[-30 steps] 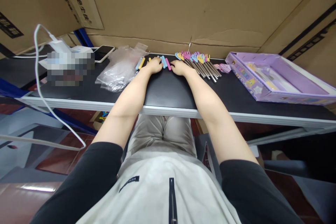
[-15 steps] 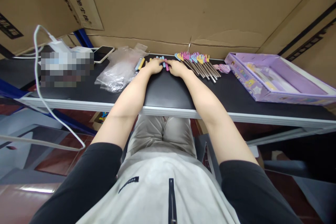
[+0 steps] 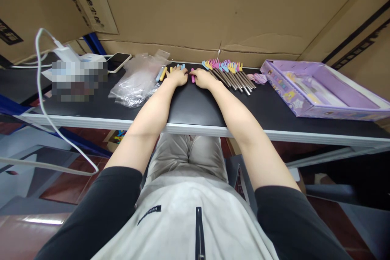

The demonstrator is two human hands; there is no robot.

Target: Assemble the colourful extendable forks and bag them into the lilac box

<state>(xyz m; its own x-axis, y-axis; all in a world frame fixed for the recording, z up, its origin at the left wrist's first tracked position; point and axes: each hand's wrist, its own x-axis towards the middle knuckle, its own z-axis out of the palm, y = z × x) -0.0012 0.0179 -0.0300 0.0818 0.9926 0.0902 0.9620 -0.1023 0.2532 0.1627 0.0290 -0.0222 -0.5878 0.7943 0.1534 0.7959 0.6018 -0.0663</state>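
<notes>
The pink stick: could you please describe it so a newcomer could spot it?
On the black tabletop, look between the left hand and right hand. The pink stick lies by the right hand, its colour setting it apart from the blue sticks and yellow sticks by the left hand.

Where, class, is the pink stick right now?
In the head view, the pink stick lies toward the back of the black table, between the left hand and the right hand, nearer the right.

Smooth plastic stick [image 3: 193, 79], metal rods [image 3: 237, 80]
</notes>
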